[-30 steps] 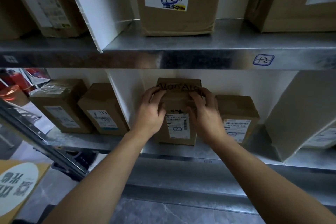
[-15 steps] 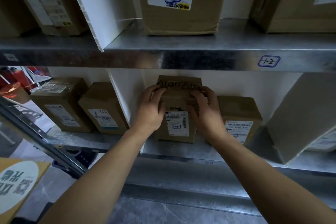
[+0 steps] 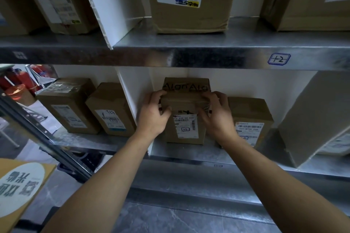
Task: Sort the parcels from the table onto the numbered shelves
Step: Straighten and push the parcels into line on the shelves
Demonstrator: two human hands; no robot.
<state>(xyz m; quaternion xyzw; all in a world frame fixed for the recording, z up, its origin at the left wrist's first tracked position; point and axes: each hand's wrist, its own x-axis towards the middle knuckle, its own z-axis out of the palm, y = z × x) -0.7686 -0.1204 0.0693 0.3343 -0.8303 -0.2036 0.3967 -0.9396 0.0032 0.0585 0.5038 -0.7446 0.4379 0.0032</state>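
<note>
Cardboard parcel (image 3: pixel 186 100) stands upright far back on the lower shelf (image 3: pixel 189 150), between the white divider (image 3: pixel 135 104) on its left and a shorter parcel (image 3: pixel 250 113) on its right. My left hand (image 3: pixel 154 115) and right hand (image 3: pixel 217 117) clamp its sides near the top, likely to keep it square with the shipping label (image 3: pixel 185 126) facing near.

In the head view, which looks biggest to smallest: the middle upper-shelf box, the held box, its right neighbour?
Largest: middle upper-shelf box, though nearer and cropped.
Then held box and right neighbour: alike, partly hidden, unranked.
</note>
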